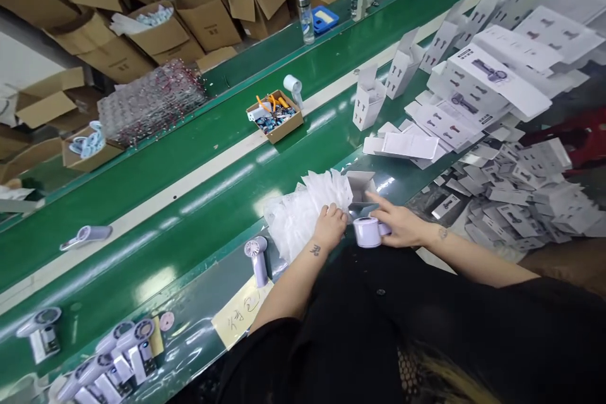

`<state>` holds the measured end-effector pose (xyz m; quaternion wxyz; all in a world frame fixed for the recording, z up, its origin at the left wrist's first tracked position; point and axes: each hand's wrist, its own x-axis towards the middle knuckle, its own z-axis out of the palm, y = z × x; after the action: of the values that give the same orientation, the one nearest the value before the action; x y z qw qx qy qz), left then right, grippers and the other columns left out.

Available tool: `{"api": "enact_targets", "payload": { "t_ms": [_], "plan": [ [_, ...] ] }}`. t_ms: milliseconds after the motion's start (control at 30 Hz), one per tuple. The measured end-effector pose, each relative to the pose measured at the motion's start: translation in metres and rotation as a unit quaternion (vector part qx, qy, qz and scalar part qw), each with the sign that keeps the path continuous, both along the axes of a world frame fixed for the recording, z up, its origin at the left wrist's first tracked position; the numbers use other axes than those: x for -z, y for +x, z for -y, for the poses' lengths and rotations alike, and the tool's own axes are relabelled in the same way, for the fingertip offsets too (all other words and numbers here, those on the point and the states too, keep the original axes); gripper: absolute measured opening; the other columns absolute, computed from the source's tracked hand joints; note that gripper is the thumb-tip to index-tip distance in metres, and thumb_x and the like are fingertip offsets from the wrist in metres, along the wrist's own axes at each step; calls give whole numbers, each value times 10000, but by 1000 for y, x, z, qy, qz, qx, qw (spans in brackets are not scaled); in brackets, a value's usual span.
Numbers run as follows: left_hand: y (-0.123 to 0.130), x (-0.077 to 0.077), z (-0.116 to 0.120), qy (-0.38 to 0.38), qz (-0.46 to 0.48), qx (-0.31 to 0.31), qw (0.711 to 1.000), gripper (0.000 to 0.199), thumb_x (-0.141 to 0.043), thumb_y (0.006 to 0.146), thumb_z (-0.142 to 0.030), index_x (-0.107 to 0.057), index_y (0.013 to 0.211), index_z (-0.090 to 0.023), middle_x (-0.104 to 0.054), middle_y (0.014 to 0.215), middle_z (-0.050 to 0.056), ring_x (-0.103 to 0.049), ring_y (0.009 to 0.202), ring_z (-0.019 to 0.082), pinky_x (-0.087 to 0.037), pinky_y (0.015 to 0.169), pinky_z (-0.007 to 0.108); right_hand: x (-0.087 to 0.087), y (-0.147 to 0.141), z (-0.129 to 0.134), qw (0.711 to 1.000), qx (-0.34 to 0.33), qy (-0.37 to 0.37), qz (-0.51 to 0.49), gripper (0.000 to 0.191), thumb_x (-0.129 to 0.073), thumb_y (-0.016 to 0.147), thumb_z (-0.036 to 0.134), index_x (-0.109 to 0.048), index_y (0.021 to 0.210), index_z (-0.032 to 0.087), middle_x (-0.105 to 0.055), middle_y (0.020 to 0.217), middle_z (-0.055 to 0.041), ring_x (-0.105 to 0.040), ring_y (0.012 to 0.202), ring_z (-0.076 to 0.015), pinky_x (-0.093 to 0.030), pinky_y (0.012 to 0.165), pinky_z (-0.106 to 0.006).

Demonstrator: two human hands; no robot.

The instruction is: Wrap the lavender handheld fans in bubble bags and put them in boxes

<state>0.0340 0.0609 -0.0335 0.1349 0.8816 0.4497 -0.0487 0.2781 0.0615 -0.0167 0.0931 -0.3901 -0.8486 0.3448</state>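
Observation:
My left hand [332, 225] rests with bent fingers on the right edge of a pile of thin white bags [303, 211]; whether it pinches one is too small to tell. In my right hand [400, 224] is a small lilac fan [368, 232], held by its handle, its round head pointing left. The index finger of that hand reaches toward an open white box [360, 188] just beyond the fan. Another lilac fan [258, 260] lies left of the bags, beside a yellow paper with handwriting [241, 312].
Several lilac fans [113, 353] lie at the lower left. A carton of small parts [284, 129] sits on the green belt [208, 202]. White printed boxes [473, 95] are heaped on the right, with flattened ones below. Brown cartons [208, 22] stand beyond the line.

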Motion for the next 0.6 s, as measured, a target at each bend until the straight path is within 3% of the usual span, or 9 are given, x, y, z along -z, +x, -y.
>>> {"api": "enact_targets", "payload": {
  "t_ms": [67,233,400,500,600],
  "plan": [
    [1,5,-10,-24,-69,0,997,249,-387,878,-103,-616,973,-116,-619,946,152,-503,1048,285,-368,896,432,15,-9,-5,998,-28,49,36,440,-556,690,250,-561,1121,166,-350,1450,-152,-567,1114,-282,-501,834,-382],
    [-13,10,-12,-44,-128,-57,989,221,-420,893,-147,-613,988,-97,-599,956,156,-541,937,270,-408,769,383,39,-12,-35,987,44,139,69,429,-520,719,247,-572,1132,140,-520,1302,-125,-612,1007,-247,-519,751,-331],
    [-14,9,-8,-4,-101,-77,992,293,-528,873,-386,-622,932,-115,-561,945,153,-515,944,284,-419,768,385,34,3,-89,984,39,153,87,401,-552,696,266,-589,1074,137,-529,1288,-113,-611,997,-244,-512,711,-309],
    [1,9,-22,55,-26,-73,995,315,-373,944,-340,-611,914,-136,-552,950,131,-496,973,256,-409,836,378,25,9,-115,987,8,142,74,388,-572,667,266,-588,1034,140,-549,1254,-105,-617,978,-233,-506,747,-303],
    [25,14,-49,21,1,-45,999,301,-320,959,-264,-578,1045,-137,-556,1050,127,-484,1053,231,-397,903,346,17,15,-130,990,-25,124,64,369,-577,652,248,-588,1008,148,-572,1216,-94,-617,984,-228,-495,782,-294]
  ]
}}
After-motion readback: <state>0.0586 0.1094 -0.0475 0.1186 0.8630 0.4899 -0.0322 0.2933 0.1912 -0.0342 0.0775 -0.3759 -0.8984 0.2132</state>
